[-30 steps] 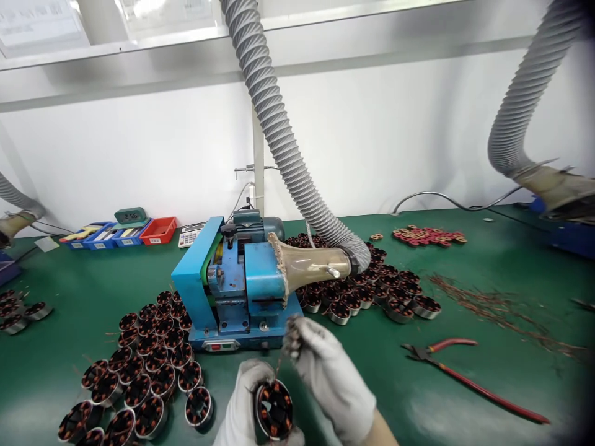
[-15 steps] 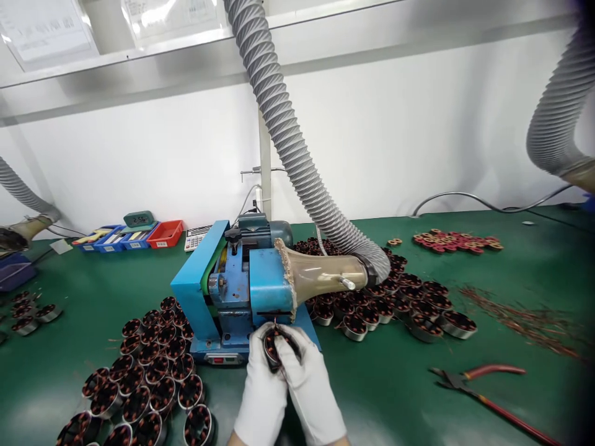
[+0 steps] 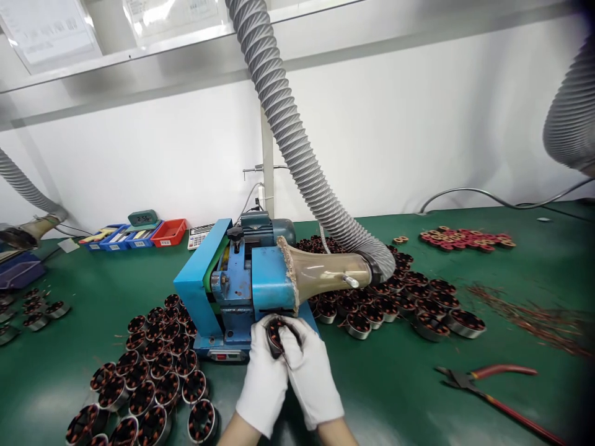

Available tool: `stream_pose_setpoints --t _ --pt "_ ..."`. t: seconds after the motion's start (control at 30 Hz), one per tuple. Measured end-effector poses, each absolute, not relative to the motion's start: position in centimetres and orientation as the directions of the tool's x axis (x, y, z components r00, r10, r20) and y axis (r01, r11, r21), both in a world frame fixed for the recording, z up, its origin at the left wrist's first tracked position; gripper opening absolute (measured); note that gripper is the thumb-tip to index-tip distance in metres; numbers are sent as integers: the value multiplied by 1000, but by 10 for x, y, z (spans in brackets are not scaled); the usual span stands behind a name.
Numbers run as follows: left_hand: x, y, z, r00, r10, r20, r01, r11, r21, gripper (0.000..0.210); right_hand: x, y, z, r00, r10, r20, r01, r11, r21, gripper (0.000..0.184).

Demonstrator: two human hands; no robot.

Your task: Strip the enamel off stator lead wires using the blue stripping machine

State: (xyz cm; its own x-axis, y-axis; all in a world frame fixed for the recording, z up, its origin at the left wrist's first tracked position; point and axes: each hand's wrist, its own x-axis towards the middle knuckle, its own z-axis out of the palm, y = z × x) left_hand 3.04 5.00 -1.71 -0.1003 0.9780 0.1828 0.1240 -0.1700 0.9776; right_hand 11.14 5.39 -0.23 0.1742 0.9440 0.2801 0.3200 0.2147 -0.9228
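While fingers of the left hand (image 3: 261,375) and right hand (image 3: 313,375) are closed round a ring (image 3: 273,334), held just before the machine (image 3: 270,279), they could be caught if the ring were pushed too far in.

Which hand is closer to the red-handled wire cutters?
Right. The right hand is left of the red-handled wire cutters; the left hand is even farther left.

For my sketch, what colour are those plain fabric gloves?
White fabric gloves, clearest in the head view.
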Motion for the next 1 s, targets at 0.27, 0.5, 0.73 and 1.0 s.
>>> stream_pose_setpoints --t 0.27,0.5,0.73,1.0 --pt "20 32 -30 -108 977 181 157 -163 974 32 108 36 -10 146 904 401 368 327 -871 25" --pt "30 58 -25 -147 977 152 96 -138 986 34 112 61 -3 148 928 343 343 277 -897 29" --pt "34 50 -18 -157 978 137 85 -125 989 35 114 54 3 181 949 259 276 204 -939 28" --pt "9 2 -7 59 997 52 43 -55 998 54 136 4 4 70 990 120 -208 132 -969 26"
